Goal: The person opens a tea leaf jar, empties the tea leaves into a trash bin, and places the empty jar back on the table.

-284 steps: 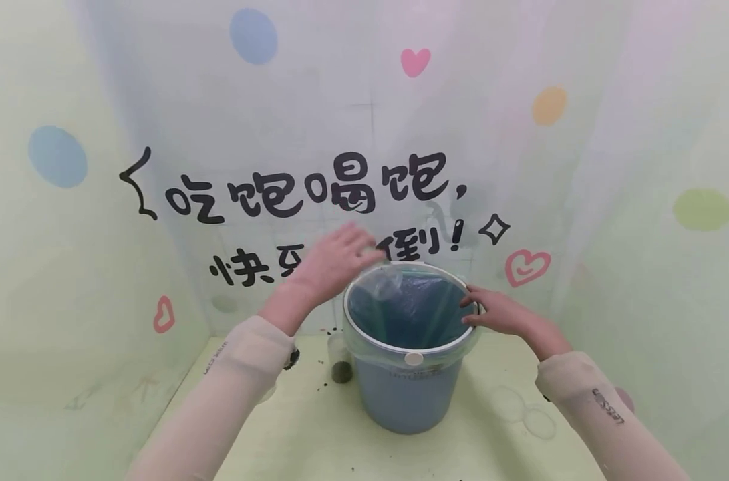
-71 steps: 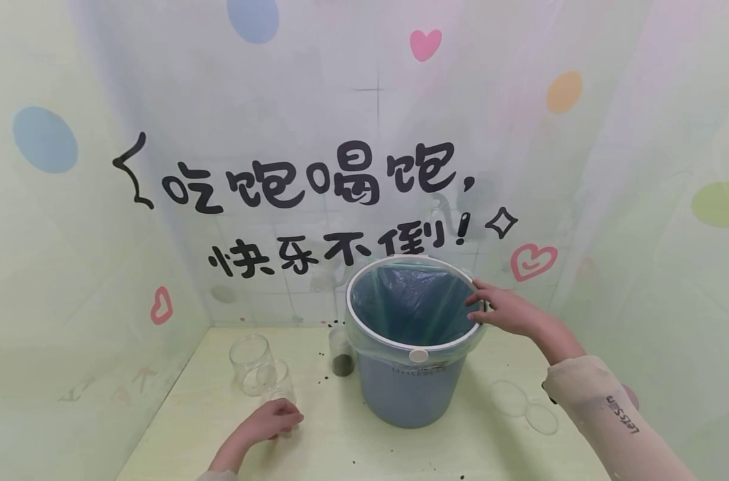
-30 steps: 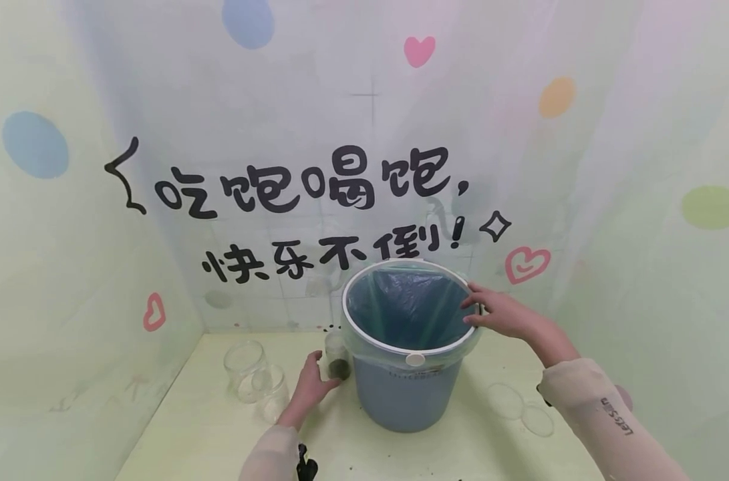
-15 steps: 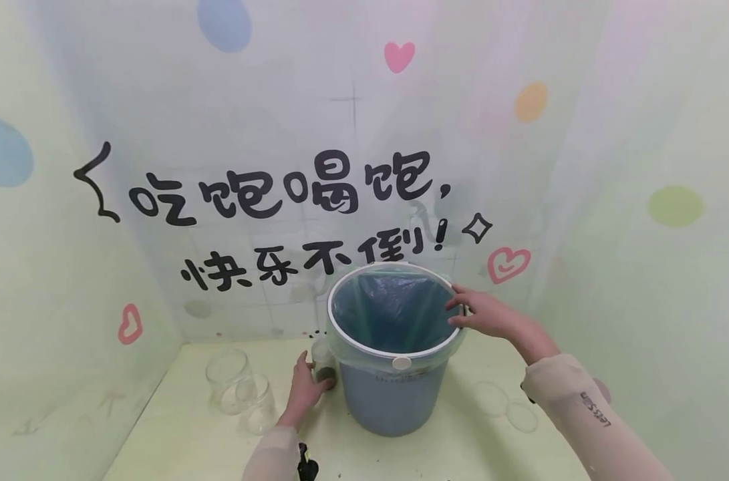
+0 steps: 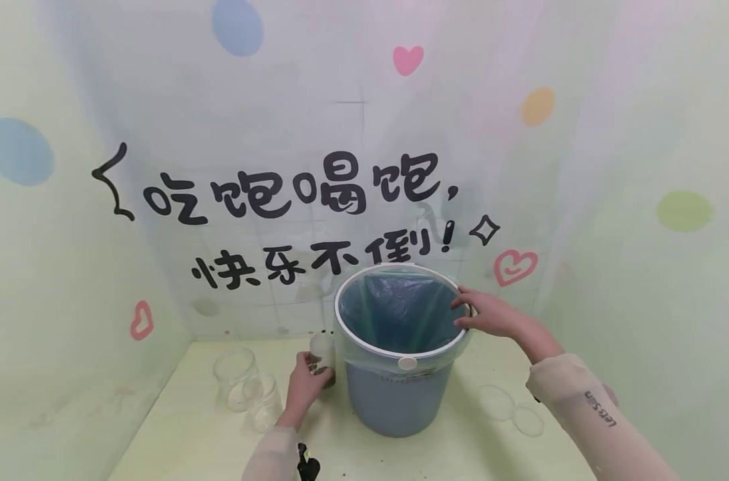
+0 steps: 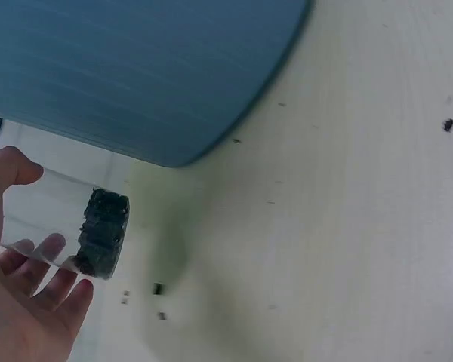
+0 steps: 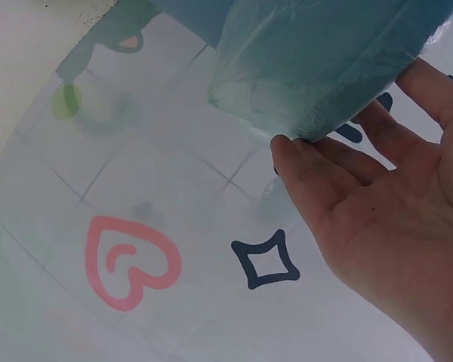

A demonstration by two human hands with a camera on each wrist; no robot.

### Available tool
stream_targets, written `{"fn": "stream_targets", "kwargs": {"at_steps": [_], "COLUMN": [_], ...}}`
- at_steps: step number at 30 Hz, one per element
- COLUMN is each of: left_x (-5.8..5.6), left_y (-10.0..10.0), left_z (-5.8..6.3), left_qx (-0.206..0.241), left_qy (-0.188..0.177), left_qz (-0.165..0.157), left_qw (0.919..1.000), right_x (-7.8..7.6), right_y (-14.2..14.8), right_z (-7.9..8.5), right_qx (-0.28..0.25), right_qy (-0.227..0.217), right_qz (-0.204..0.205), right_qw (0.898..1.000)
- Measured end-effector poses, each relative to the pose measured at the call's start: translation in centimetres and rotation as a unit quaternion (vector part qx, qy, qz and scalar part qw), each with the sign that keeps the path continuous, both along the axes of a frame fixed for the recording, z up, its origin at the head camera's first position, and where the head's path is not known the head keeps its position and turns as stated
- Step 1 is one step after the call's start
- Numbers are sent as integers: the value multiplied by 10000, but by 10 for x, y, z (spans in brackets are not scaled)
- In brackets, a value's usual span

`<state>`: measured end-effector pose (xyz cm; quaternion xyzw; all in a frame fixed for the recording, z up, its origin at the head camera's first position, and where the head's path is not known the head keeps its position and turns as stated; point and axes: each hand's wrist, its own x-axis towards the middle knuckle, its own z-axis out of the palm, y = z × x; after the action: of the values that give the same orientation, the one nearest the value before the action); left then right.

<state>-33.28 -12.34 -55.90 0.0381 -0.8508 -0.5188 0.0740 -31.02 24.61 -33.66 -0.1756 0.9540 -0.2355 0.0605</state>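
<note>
A blue bin (image 5: 397,404) lined with a thin clear bag (image 7: 294,75) stands on the pale table, its white rim uppermost. At the bin's left side, my left hand (image 5: 304,386) grips a clear cylindrical cup (image 5: 323,347), thumb on one side and fingers on the other. Dark, crumbly matter (image 6: 104,230) fills the bottom part of that cup in the left wrist view. My right hand (image 5: 490,312) holds the bin's right rim over the bag, some fingertips reaching inside. Two more clear containers, a larger one (image 5: 234,374) and a smaller one (image 5: 264,401), stand to the left.
Two faint clear rings (image 5: 528,421) lie on the table right of the bin. Small dark crumbs (image 6: 448,124) are scattered over the tabletop. Printed walls (image 5: 364,67) enclose the table at the back and both sides.
My left hand has gone from above the bin's mouth to the containers at left, then across to the cup, where its fingers have closed. The right hand stays on the rim.
</note>
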Motion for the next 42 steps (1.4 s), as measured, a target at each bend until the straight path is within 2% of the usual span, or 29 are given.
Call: {"fn": "stream_targets", "kwargs": {"at_steps": [6, 12, 15, 19, 24, 29, 35, 39, 42], "left_x": [1, -1, 1, 9, 20, 30, 37, 41, 44], "left_y": [-9, -10, -11, -11, -5, 8, 23, 30, 33], "left_z": [42, 89, 113, 145, 176, 196, 207, 211, 212], "left_qx": [226, 393, 300, 37, -349, -717, -1186, -1404, -1580], "left_qy": [315, 753, 973, 1266, 1523, 1712, 1972, 2145, 2256], "left_qz": [93, -54, -140, -296, -612, -861, -1141, -1289, -1220], "left_qw": [9992, 9964, 9947, 9915, 9858, 9788, 9664, 9580, 9535], "right_x": [-2, -5, -8, -12, -9, -3, 1, 4, 5], "right_y": [-2, -1, -4, -15, -45, -87, -128, -145, -151], "right_z": [7, 19, 26, 37, 58, 82, 98, 101, 99], "right_qx": [133, 280, 389, 496, 424, -51, -596, -419, -111], "right_qy": [150, 122, 149, 391, 528, 346, 165, 151, 316], "right_qz": [88, 24, -75, -93, 15, 141, 353, 374, 275], "right_qw": [9998, 9995, 9991, 9980, 9977, 9993, 9975, 9983, 9991]}}
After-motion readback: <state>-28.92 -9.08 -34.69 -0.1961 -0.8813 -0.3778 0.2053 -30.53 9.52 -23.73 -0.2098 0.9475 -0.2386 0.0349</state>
